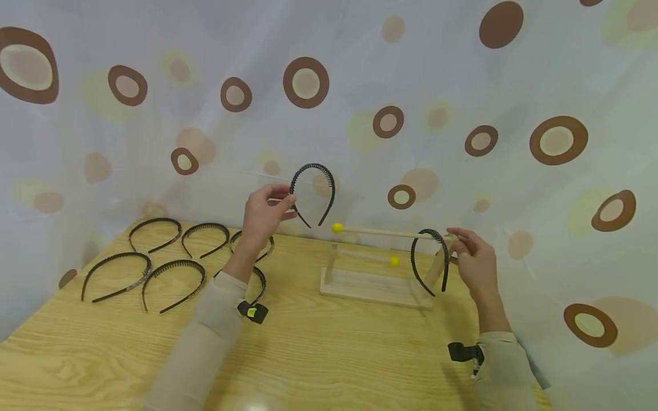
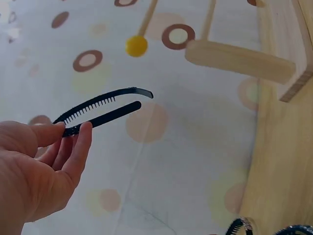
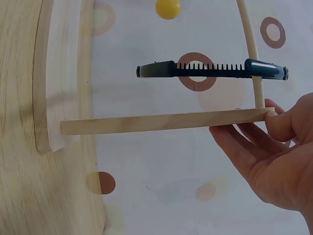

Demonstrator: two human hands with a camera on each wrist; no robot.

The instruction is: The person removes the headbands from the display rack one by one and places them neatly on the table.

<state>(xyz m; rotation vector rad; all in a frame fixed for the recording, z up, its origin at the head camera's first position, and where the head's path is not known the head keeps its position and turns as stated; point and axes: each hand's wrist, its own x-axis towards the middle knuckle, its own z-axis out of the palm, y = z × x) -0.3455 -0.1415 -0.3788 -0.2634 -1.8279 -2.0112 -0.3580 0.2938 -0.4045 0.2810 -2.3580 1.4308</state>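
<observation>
My left hand (image 1: 267, 214) pinches a black toothed headband (image 1: 331, 191) by one side, thumb against fingers, holding it up above the table. Its two ends point down, to the left of the upper rod's yellow ball tip (image 1: 337, 228). With my right hand (image 1: 475, 262) I grip the top of the upright post (image 3: 166, 122) of a wooden rack (image 1: 377, 288). A second black headband (image 1: 413, 265) hangs on the rack's upper rod (image 1: 382, 232), close to that post. In the right wrist view, its teeth (image 3: 210, 67) show beside the rod.
Several black headbands (image 1: 175, 262) lie in two rows on the left of the wooden table (image 1: 329, 354); my left arm partly covers some. A lower rod with a yellow ball (image 1: 394, 261) belongs to the rack. A dotted curtain (image 1: 349, 57) hangs behind the table.
</observation>
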